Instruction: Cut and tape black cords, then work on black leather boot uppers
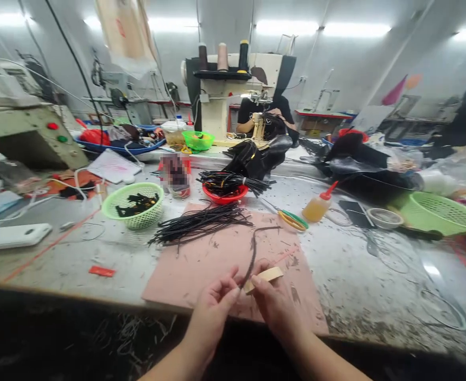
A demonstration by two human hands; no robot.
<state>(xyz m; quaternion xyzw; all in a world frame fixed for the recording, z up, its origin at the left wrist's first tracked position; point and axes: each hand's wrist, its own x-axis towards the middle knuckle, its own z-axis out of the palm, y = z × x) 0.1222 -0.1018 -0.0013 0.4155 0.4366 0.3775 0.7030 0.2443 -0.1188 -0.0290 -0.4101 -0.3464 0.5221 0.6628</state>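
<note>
My left hand [217, 302] pinches a dark cord [253, 247] near its close end; right hand [275, 304] grips a tan block [271, 274] just beside it. Cord runs forward over pink mat [191, 267]. Black strips [205, 224] beyond, then red bowl [225, 199].

Pinching dk cord [252, 253] in L hand [213, 300], gripping tan block [271, 273] in R hand [273, 301], over pink board [185, 275]. Facing blk cords [205, 223] across board's far edge, w/ red bowl [225, 200] behind, grn basket [138, 221] to L, scissors [294, 220] & bottle [314, 210] to R.
</note>
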